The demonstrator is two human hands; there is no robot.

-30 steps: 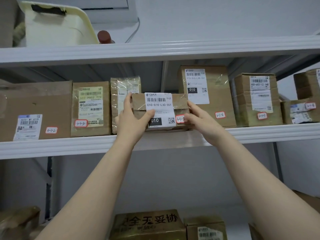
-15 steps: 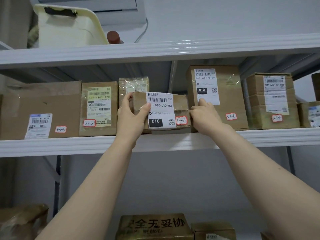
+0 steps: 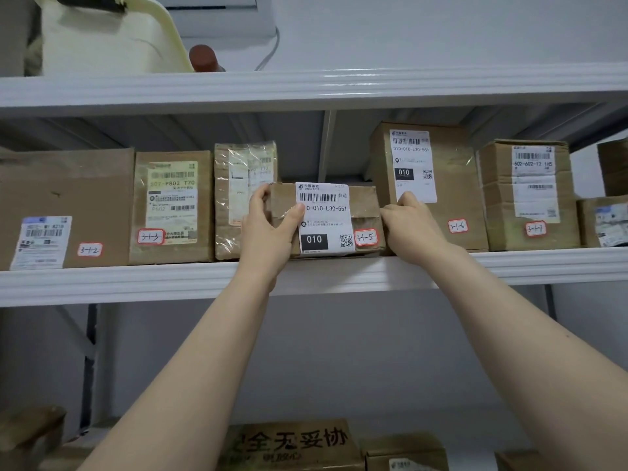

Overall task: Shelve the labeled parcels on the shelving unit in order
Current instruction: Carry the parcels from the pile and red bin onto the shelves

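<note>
Parcels sit in a row on the middle shelf (image 3: 339, 270) of a white shelving unit, labels facing out. Largest, far left: box 3-1-2 (image 3: 68, 205), plain brown, white label low on its face. Next to it, touching: box 3-1-3 (image 3: 171, 207) with a yellowish label. Then a tall narrow parcel (image 3: 238, 185) wrapped in clear tape; its red-edged tag is hidden behind the left hand. Right of the gap: box 3-1-6 (image 3: 441, 185), upright, label reading 010-010-L30-551. Further right: box 3-1-7 (image 3: 530, 195), then more boxes cut off by the frame edge.

Box 3-1-5 (image 3: 326, 219), the low flat one, stands on the shelf between the taped parcel and 3-1-6, near the front edge. Its label carries a barcode, "010" on black, and a QR code; the red-edged tag 3-1-5 (image 3: 366, 237) is at lower right.

Left hand (image 3: 268, 229): curled around the box's left end, thumb pressed flat on the front face over the label's left edge, fingers wrapped over the top corner. Grip is closed on the box.

Right hand (image 3: 407, 226): fingers bent, knuckles toward me, set against the box's right end in the narrow space beside 3-1-6. Cannot tell whether it grips or only pushes.

Upper shelf: cream tub (image 3: 108, 39), brown cap (image 3: 204, 59) beside it.
</note>
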